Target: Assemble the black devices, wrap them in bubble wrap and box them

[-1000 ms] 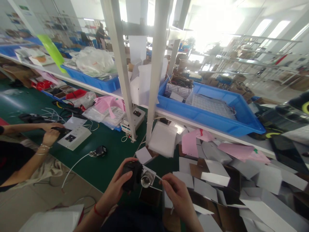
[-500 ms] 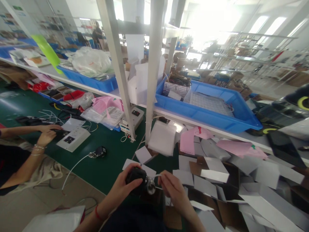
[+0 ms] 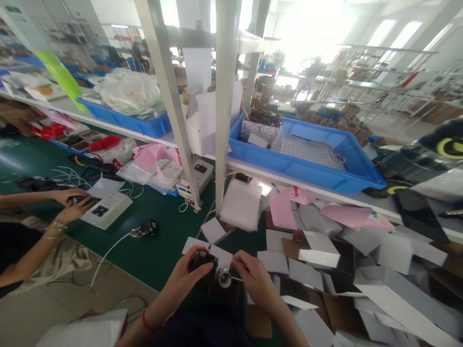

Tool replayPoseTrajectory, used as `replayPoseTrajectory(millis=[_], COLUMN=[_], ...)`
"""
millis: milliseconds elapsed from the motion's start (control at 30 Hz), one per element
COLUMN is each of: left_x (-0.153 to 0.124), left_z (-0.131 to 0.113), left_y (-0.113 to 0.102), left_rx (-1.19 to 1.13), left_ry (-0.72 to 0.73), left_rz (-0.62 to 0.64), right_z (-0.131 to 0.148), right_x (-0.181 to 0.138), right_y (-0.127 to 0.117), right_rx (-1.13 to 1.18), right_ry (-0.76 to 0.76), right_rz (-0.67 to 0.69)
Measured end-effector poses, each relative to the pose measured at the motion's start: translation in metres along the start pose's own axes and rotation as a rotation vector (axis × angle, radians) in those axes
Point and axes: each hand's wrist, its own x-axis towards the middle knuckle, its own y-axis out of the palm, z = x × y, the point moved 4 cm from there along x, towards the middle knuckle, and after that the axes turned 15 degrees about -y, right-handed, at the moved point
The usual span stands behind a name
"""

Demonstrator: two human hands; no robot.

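Observation:
My left hand point(image 3: 196, 270) is wrapped around a black adapter-like block point(image 3: 204, 270), which its fingers partly cover. A bundled coil of light cable point(image 3: 224, 278) sits at the block's right side, with a round opening facing me. With thumb and fingertips pinched together, my right hand point(image 3: 249, 274) grips the white cable just above and right of the coil. A similar black adapter point(image 3: 149, 227) lies on the green bench to the left, its white cable point(image 3: 108, 254) hanging over the edge.
Folded white boxes point(image 3: 314, 274) crowd the bench at right. A blue tray point(image 3: 307, 173) stands on the shelf above, behind metal posts point(image 3: 224, 106). At left, a co-worker's hands point(image 3: 74, 202) touch a dark item beside a white panel point(image 3: 106, 209).
My right hand has moved slightly left, closer to the coil. The coil has turned a little. The co-worker's hands have shifted on the dark item.

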Motion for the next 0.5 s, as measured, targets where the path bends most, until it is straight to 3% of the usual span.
replayPoseTrajectory(millis=[100, 233, 367, 500], left_x=[-0.003, -0.001, 0.008, 0.016], left_z=[0.008, 0.012, 0.016, 0.024], left_y=[0.006, 0.005, 0.004, 0.004], left_rx=[-0.245, -0.558, -0.586, -0.492], left_ry=[-0.205, -0.301, -0.26, -0.219], left_rz=[0.078, 0.0, -0.046, -0.097], right_z=[-0.031, -0.044, -0.038, -0.054], right_x=[0.002, -0.016, -0.026, -0.028], right_y=[0.015, 0.056, 0.063, 0.061], right_rx=[0.171, 0.282, 0.022, -0.265], right_ry=[0.08, 0.119, 0.066, 0.049], right_rz=[-0.073, -0.082, -0.045, 0.009])
